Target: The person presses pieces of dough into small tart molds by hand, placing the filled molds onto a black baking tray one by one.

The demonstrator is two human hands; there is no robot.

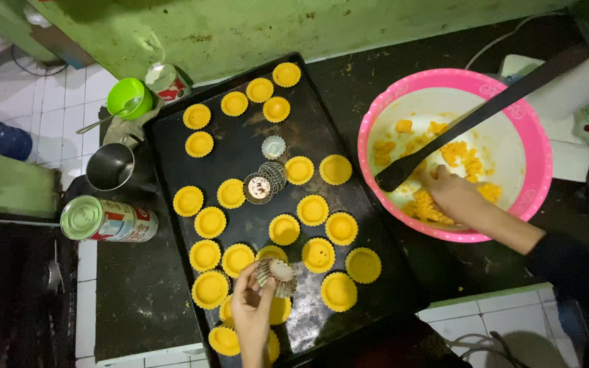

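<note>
My left hand (252, 315) holds a small stack of fluted metal tart moulds (276, 274) above the near end of a black baking tray (240, 151). Several yellow dough-lined tart shells (284, 229) lie spread over the tray. More bare metal moulds (265, 182) sit in the tray's middle. My right hand (452, 194) reaches into a pink-rimmed bowl (537, 144) and touches lumps of yellow dough (425, 206). A black spatula (465, 119) rests in the bowl beside that hand.
A tin can (107, 219) lies on its side left of the tray. A steel cup (109, 166), a green cup (129, 98) with a spoon and another can (165, 80) stand at the back left. A green wall (308, 20) runs behind.
</note>
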